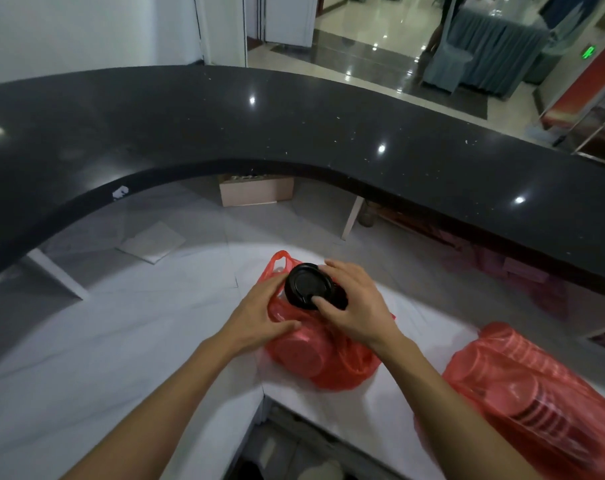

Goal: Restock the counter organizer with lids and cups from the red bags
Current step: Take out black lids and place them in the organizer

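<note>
A red plastic bag [328, 358] lies on the white lower counter [121, 341] in the middle of the view. A stack of black lids [306, 284] pokes out of its open mouth. My right hand [356, 306] grips the stack, thumb on the top lid. My left hand [263, 313] holds the bag's plastic just left of the stack. A second red bag [522, 393], with stacked round items showing through it, lies at the right. No organizer is in view.
A curved black raised countertop [294, 126] arcs across the back above the white surface. Under it stand a small beige box [256, 192] and a flat white sheet [152, 242]. Beyond are a glossy floor and a cloth-covered table [491, 46].
</note>
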Motion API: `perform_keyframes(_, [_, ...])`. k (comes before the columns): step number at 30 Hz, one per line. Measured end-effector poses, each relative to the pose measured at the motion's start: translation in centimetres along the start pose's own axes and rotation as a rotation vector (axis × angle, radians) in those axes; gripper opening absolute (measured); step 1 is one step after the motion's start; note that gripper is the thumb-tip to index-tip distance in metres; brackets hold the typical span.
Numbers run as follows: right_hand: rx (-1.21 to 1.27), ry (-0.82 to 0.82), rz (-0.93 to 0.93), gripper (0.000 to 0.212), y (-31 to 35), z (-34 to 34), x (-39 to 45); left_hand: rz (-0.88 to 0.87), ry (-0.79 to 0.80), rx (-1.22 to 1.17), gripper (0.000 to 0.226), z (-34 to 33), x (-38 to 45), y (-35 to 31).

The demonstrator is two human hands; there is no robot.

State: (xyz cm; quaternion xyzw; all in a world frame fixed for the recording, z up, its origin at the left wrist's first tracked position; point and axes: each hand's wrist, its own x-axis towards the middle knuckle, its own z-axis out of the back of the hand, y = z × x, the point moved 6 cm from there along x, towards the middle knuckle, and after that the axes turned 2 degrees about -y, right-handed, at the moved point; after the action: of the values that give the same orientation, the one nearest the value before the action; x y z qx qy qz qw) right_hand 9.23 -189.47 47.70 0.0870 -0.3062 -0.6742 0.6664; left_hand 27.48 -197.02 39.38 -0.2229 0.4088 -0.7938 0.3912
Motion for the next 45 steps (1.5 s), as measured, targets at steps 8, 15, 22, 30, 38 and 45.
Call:
perform_keyframes(8, [-0.185, 0.297, -0.061, 0.08, 1.4, -4.7, 0.8, -0.1, -0.149, 0.08, 0.083, 1.4, -1.6, -1.1])
perform_keyframes(15, [-0.025, 0.181, -0.197, 0.057, 1.8, -4.5, 2.1, 0.013, -0.26, 0.061, 0.055, 2.5, -3.7, -1.1])
perform_keyframes(22, [0.114, 0.121, -0.247, 0.024, 1.9, -3.0, 2.5, 0.085, -0.268, 0.074, 0.046, 2.3, -4.8, -2.8])
perform_keyframes(30, [0.738, 0.248, -0.241, 0.026, 4.5, 1.7, 2.1, 0.219, -0.499, -0.298, 0.041, 4.4, -6.0, -6.8])
perform_keyframes(38, [1.126, 0.6, -0.251, 0.026, 7.1, -0.9, -0.1, 0.327, -0.61, -0.665, 0.031, 4.2, -10.5, -9.3])
perform_keyframes(45, [0.806, 0.542, -0.048, 0.041, 10.4, -4.5, -2.6, 0.495, -0.882, -0.689, 0.024, 4.6, -18.9, -7.6])
